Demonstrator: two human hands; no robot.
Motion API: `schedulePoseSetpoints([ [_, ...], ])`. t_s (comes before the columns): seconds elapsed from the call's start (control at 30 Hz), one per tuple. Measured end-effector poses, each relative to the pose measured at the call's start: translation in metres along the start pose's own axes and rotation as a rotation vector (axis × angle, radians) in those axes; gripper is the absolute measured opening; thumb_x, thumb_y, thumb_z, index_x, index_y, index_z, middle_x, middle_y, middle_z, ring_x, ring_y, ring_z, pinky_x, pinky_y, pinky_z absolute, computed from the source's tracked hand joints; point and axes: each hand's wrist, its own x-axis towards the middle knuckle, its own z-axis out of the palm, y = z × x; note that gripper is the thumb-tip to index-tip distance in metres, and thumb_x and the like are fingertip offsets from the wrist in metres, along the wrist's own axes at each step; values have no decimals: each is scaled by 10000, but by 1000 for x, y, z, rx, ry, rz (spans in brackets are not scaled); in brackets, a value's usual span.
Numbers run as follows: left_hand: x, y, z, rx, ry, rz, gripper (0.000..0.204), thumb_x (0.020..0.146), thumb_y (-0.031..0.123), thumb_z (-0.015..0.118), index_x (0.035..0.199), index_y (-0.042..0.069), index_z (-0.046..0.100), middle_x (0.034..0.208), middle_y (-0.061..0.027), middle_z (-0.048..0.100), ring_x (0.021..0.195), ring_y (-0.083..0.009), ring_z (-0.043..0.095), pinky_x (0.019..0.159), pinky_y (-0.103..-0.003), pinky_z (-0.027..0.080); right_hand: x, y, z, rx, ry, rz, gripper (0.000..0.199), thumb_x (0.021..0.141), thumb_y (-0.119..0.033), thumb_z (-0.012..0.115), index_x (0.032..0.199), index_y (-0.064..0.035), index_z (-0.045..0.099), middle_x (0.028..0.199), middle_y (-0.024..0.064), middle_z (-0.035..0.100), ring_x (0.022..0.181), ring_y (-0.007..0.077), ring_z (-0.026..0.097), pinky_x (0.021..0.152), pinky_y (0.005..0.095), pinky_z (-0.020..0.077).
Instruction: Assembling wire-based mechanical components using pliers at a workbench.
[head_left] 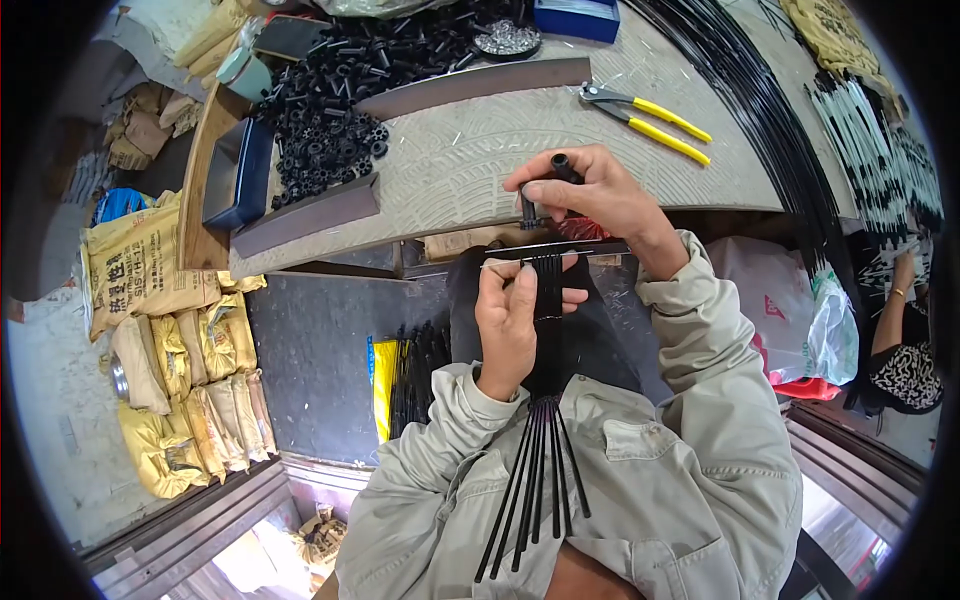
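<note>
A bundle of thin black ribs [548,340], which look like umbrella ribs, runs from the table edge down over my lap, its ends fanned out against my shirt. My left hand [508,322] is closed around the upper part of this bundle. Above it, by the table edge, my right hand [600,200] grips a black plastic tube fitting [528,208] between thumb and fingers. A second black tube end [562,165] pokes up from the same hand. Whether the two are one piece is hidden by the fingers. A thin wire-like line lies across the bundle's top.
Yellow-handled pliers [650,122] lie on the table. At the back left are a heap of black fittings [330,110] and a dish of shiny bits [505,40]. Long black rods [765,100] lie along the right. A co-worker's arm [895,300] shows far right; sacks [145,265] stand left.
</note>
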Motion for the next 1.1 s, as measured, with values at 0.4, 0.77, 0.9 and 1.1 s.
schedulePoseSetpoints([
  [0.4,-13,3,14,-33,-28,41,353,939,123,402,1238,13,249,1114,-255,534,821,-273,641,705,-315,537,-5,12,8,250,-18,45,176,776,-140,665,886,-3,652,652,-10,563,546,40,476,498,165,384],
  [0.77,-20,3,14,-53,-66,58,397,939,107,386,1277,16,199,1146,-270,511,851,-289,633,738,-331,529,-3,11,18,315,-15,69,133,758,-140,671,804,-29,615,660,-20,535,545,45,469,491,167,380],
  [0.9,-20,1,16,-36,-24,63,433,924,144,431,1292,52,221,1120,-274,529,810,-289,643,710,-351,546,-1,12,19,285,-27,75,130,758,-150,671,782,-52,589,646,-32,519,541,36,468,488,164,376],
  [1.1,-18,-1,16,-21,-12,76,410,924,153,440,1264,41,241,1107,-276,533,787,-293,646,682,-353,554,-3,11,20,276,-29,106,138,754,-160,676,769,-65,576,642,-39,517,524,28,462,473,158,358],
])
